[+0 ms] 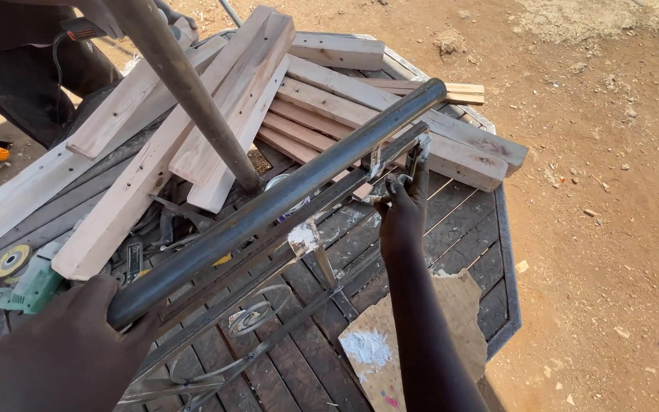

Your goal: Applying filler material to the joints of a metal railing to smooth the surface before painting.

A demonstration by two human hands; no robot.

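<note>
A long dark metal pipe frame (284, 198) lies slanted across a dark slatted metal table (490, 259). My left hand (78, 343) grips the near end of the pipe at the lower left. My right hand (404, 202) reaches to the far part of the frame and holds a small putty scraper (419, 152) against the flat bar under the pipe. White filler is smeared on the frame (304, 238) near its middle.
Several pale wooden planks (230, 99) are piled on the table's far side. A cardboard piece with white filler (390, 343) lies beside my right arm. A green angle grinder (28, 282) sits at the left. Another person stands at the upper left. Bare sandy ground lies to the right.
</note>
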